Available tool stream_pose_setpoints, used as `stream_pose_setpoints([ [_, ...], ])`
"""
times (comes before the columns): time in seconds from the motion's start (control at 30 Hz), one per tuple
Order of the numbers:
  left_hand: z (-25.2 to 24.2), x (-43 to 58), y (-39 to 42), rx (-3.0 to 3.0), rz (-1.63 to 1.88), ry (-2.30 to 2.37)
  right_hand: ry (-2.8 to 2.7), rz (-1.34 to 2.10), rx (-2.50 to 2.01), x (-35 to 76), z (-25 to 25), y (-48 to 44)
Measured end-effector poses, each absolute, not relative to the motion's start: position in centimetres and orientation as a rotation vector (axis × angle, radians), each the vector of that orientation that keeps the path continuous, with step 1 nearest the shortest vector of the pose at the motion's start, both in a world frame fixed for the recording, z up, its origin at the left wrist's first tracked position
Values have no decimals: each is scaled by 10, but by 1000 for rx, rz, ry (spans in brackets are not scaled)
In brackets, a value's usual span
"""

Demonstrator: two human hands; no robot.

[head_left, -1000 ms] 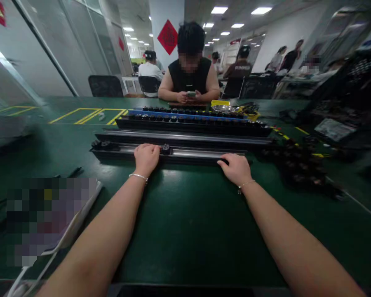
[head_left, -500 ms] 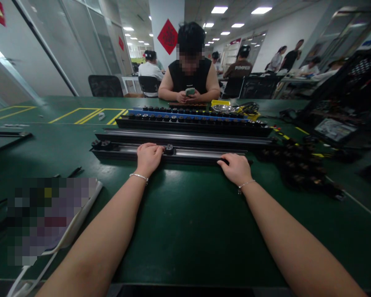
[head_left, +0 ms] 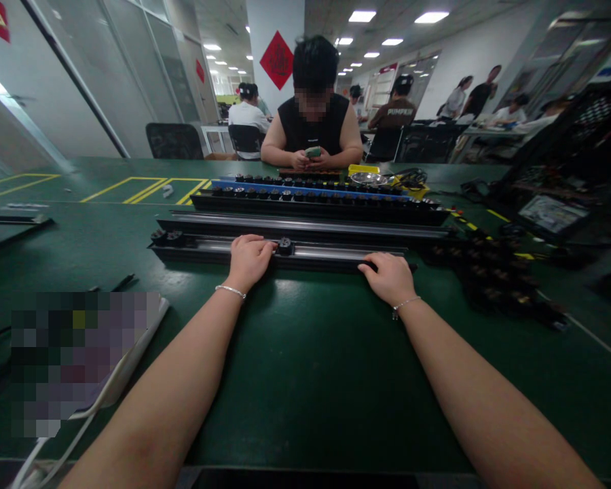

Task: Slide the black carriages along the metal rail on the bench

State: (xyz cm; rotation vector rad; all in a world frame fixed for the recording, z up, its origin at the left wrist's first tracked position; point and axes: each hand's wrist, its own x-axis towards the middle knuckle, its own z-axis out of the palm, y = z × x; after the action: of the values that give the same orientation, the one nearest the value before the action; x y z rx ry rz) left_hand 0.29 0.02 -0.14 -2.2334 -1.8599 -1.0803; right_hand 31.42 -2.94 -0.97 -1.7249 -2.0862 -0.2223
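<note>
Two hands at the near rail point(head_left: 330, 252), lying crosswise on the green table point(head_left: 305, 380). Left hand point(head_left: 251, 262) over its middle stretch, fingers bent and close together, tips right against a black knob point(head_left: 285, 246) sitting in the channel; impossible to tell whether pinching it. Right hand point(head_left: 388, 274) closed around the rail's right end, thumb on the front edge. Two more knobs point(head_left: 174, 238) at the left end. Just behind, another rail point(head_left: 305, 223); off to the right, a dark pile of parts point(head_left: 504, 275).
</note>
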Motion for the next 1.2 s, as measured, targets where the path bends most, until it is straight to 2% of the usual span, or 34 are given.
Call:
stream_pose_setpoints([
  [1.2, 1, 13, -5, -2494, -1020, -1653, -2087, -226, -1728, 314, -9, -31],
])
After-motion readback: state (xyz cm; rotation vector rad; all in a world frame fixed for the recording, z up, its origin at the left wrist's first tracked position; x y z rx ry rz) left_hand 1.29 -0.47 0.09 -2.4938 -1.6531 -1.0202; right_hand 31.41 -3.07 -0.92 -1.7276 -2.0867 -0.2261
